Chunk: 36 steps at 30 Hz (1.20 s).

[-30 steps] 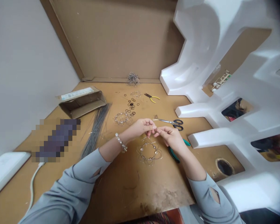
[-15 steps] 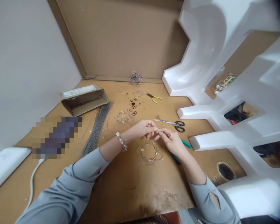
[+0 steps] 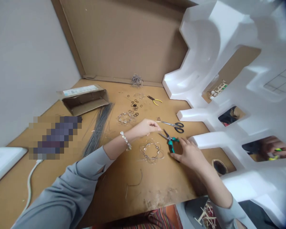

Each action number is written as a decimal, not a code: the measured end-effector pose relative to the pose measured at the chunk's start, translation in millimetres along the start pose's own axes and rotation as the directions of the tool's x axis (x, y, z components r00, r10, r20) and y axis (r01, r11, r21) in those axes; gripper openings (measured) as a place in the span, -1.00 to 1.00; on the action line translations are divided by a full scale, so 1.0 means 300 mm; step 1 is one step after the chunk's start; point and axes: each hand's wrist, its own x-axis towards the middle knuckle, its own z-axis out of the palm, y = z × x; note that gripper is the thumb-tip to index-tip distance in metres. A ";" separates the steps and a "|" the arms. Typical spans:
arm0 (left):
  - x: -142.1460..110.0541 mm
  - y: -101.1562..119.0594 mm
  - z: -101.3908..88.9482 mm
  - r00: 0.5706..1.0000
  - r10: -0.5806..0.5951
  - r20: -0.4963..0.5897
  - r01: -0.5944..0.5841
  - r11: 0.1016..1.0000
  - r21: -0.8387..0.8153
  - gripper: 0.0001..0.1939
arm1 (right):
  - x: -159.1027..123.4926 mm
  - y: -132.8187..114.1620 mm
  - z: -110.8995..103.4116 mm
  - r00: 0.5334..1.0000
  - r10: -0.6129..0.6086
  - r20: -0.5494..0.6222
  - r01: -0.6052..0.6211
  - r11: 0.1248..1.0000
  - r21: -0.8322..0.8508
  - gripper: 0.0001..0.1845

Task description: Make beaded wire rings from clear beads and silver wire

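In the head view, just right of centre: left hand [image 3: 149, 128], with thumb and fingers pinched together on a fine strand [image 3: 160, 129], too thin to make out fully. Farther right and slightly lower, right hand [image 3: 190, 152] curled loosely around teal-handled pliers [image 3: 171, 146], with jaws apart and pointing up and left, near the pinch; impossible to tell whether lifted off the table [image 3: 119, 197] or resting on it. Below the pinch, between the forearms, a beaded wire ring [image 3: 154, 157] lying flat, apparently apart from both hands. Judging by looks, light, springy and easily bent out of shape at the outer loops, with smooth, slippery beads; best taken gently by the inner band. Strand probably light and whippy as well, easily lost unless pinched near an end. Pliers likely rigid and heavier, best held by the teal grips, away from the pointed nose. Above left of the ring, a second beaded ring [image 3: 125, 122]; to the upper right, black-handled scissors [image 3: 173, 125] and, higher, yellow-handled pliers [image 3: 153, 99]. At upper left, a cardboard box [image 3: 90, 109] bearing a pale label [image 3: 79, 90], too blurred to read; no brand legible on any tool.
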 end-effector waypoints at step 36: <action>-0.012 0.013 -0.045 0.942 -0.017 0.336 0.145 0.922 -0.358 -0.81 | 0.061 0.023 -0.313 0.765 -0.628 -0.141 0.376 0.613 -0.695 -0.68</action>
